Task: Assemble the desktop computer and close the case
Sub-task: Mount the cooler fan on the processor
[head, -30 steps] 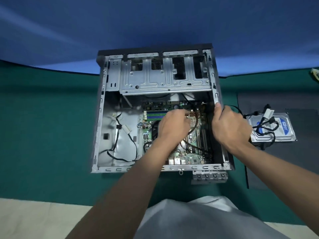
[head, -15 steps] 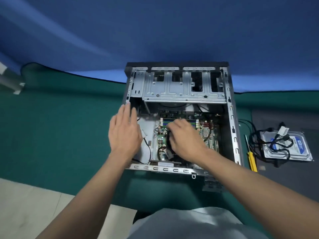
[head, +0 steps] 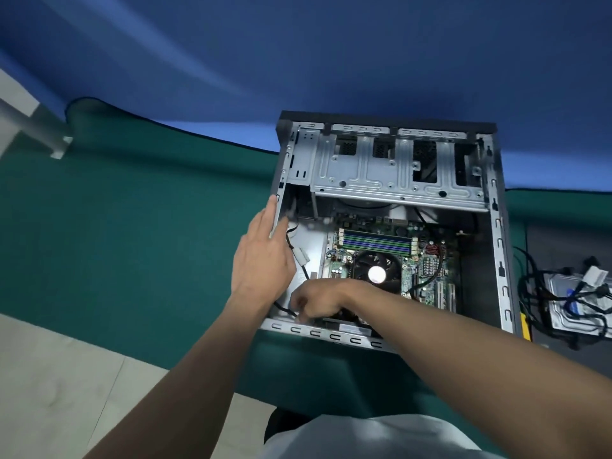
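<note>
case (head: 500,260) is bare sheet metal, dull grey, smooth. cage (head: 364,175) up top, same stamped metal with a soft sheen. front strip (head: 381,118) is black and matt, plastic by the look of it. board (head: 427,288) green and glossy, fan (head: 362,265) black plastic. mat (head: 132,243) underneath is green matt cloth. backdrop (head: 298,44), blue cloth in smooth folds. off right, drive (head: 563,289) with a bright metal lid, cables (head: 533,283) in black sheathing. floor (head: 49,376) pale, smooth tile. shirt (head: 364,438), grey cloth.
</note>
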A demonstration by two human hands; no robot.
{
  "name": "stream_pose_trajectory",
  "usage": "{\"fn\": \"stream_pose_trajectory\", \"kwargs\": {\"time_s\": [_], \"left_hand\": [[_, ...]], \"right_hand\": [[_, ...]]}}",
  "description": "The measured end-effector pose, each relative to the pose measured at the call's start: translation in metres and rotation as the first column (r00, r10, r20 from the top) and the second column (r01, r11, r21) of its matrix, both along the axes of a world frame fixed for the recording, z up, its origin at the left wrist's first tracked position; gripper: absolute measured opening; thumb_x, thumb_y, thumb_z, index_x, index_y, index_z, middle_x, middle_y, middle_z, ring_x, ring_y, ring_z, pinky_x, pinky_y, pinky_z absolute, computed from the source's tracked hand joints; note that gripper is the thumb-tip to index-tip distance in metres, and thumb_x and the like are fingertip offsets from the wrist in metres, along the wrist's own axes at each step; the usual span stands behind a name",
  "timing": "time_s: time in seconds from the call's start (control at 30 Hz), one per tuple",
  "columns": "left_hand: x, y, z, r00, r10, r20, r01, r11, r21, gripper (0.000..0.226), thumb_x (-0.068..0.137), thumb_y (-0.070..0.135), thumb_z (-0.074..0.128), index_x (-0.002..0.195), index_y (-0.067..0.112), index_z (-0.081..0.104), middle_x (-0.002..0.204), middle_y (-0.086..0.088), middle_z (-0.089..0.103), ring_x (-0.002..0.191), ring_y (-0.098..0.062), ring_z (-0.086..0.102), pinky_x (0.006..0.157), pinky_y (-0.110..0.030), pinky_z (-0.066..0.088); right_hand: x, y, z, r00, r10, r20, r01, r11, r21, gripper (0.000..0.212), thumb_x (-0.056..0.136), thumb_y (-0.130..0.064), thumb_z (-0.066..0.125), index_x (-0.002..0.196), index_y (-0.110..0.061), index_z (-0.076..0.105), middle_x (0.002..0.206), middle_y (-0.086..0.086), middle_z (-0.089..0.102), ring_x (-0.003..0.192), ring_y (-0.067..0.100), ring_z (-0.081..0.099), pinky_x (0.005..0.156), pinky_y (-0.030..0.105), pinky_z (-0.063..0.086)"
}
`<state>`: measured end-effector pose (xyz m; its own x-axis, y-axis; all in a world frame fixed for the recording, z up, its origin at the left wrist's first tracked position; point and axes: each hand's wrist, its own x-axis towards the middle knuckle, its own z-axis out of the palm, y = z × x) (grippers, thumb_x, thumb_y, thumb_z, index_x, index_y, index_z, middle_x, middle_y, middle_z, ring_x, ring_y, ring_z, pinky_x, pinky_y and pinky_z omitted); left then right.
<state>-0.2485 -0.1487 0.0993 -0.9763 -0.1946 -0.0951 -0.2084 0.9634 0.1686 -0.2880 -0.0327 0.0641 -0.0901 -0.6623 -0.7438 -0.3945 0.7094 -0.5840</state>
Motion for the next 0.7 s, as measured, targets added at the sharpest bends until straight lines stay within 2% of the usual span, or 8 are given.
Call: {"fn": "stream_pose_trajectory", "kwargs": {"time_s": [0.13, 0.23, 0.33, 0.43, 0.5, 0.6, 0.67, 0.7], "left_hand": [[-0.001, 0.002, -0.001, 1.0, 0.021, -0.013, -0.021, 1.0, -0.003, 0.038, 0.094, 0.01, 0.047, 0.132, 0.007, 0.053, 0.164, -0.005, 0.013, 0.142, -0.025, 0.028, 0.101, -0.041, 0.04], [-0.002, 0.002, -0.001, 0.999, 0.025, -0.048, -0.025, 1.0, 0.002, 0.033, 0.096, 0.011, 0.045, 0.126, 0.006, 0.058, 0.162, -0.006, 0.019, 0.139, -0.027, 0.032, 0.098, -0.042, 0.039], [0.001, 0.004, 0.002, 0.993, 0.016, -0.118, -0.016, 1.0, -0.005, 0.03, 0.101, 0.022, 0.043, 0.118, 0.008, 0.064, 0.158, -0.008, 0.032, 0.141, -0.026, 0.034, 0.101, -0.041, 0.034], [0.006, 0.008, 0.008, 0.972, -0.12, -0.2, 0.113, 0.992, -0.047, 0.046, 0.102, 0.041, 0.034, 0.117, 0.014, 0.068, 0.141, -0.005, 0.056, 0.133, -0.021, 0.047, 0.102, -0.039, 0.029], [0.008, 0.008, 0.009, 0.952, -0.223, -0.212, 0.204, 0.973, -0.108, 0.051, 0.099, 0.05, 0.036, 0.112, 0.015, 0.071, 0.117, -0.001, 0.07, 0.115, -0.019, 0.06, 0.095, -0.037, 0.029], [0.005, 0.009, 0.011, 0.953, -0.229, -0.197, 0.204, 0.969, -0.142, 0.039, 0.091, 0.048, 0.058, 0.106, 0.015, 0.072, 0.092, 0.0, 0.074, 0.09, -0.022, 0.064, 0.081, -0.036, 0.03], [-0.001, 0.021, 0.014, 0.976, -0.124, -0.179, 0.126, 0.992, -0.002, 0.039, 0.09, 0.049, 0.061, 0.111, 0.018, 0.071, 0.084, 0.001, 0.073, 0.082, -0.022, 0.063, 0.078, -0.037, 0.034], [-0.006, 0.031, 0.017, 0.986, -0.06, -0.156, 0.081, 0.988, 0.134, 0.038, 0.091, 0.049, 0.06, 0.114, 0.02, 0.07, 0.079, 0.001, 0.072, 0.078, -0.022, 0.063, 0.076, -0.037, 0.04]], "right_hand": [[-0.001, 0.0, 0.007, 0.997, -0.063, -0.036, 0.06, 0.995, -0.084, 0.013, 0.094, -0.014, 0.052, 0.096, -0.012, 0.065, 0.105, 0.006, 0.067, 0.087, 0.018, 0.055, 0.072, 0.021, 0.039], [-0.008, 0.009, 0.026, 0.968, -0.24, -0.069, 0.226, 0.959, -0.17, 0.014, 0.096, -0.009, 0.044, 0.09, -0.015, 0.055, 0.09, 0.003, 0.06, 0.08, 0.017, 0.053, 0.062, 0.022, 0.041], [-0.023, 0.026, 0.048, 0.803, -0.578, -0.146, 0.503, 0.788, -0.354, 0.012, 0.098, -0.019, 0.047, 0.093, -0.016, 0.058, 0.093, 0.001, 0.063, 0.081, 0.018, 0.058, 0.067, 0.029, 0.044], [-0.041, 0.051, 0.064, 0.57, -0.82, 0.058, 0.761, 0.5, -0.412, 0.017, 0.096, -0.027, 0.054, 0.081, -0.023, 0.062, 0.071, -0.007, 0.059, 0.063, 0.01, 0.053, 0.063, 0.028, 0.041], [-0.049, 0.064, 0.069, 0.465, -0.861, 0.207, 0.845, 0.361, -0.395, 0.018, 0.095, -0.024, 0.057, 0.079, -0.02, 0.064, 0.063, -0.006, 0.057, 0.063, 0.012, 0.051, 0.075, 0.034, 0.042], [-0.052, 0.077, 0.073, 0.45, -0.842, 0.297, 0.859, 0.317, -0.403, 0.018, 0.095, -0.021, 0.058, 0.077, -0.019, 0.063, 0.064, -0.005, 0.06, 0.071, 0.013, 0.057, 0.088, 0.037, 0.042], [-0.05, 0.085, 0.075, 0.475, -0.828, 0.297, 0.838, 0.322, -0.441, 0.02, 0.095, -0.022, 0.057, 0.076, -0.021, 0.062, 0.066, -0.006, 0.061, 0.073, 0.011, 0.058, 0.088, 0.034, 0.041], [-0.049, 0.089, 0.077, 0.481, -0.824, 0.298, 0.828, 0.315, -0.464, 0.021, 0.095, -0.022, 0.056, 0.075, -0.022, 0.062, 0.067, -0.006, 0.061, 0.073, 0.01, 0.057, 0.088, 0.032, 0.041]]}}
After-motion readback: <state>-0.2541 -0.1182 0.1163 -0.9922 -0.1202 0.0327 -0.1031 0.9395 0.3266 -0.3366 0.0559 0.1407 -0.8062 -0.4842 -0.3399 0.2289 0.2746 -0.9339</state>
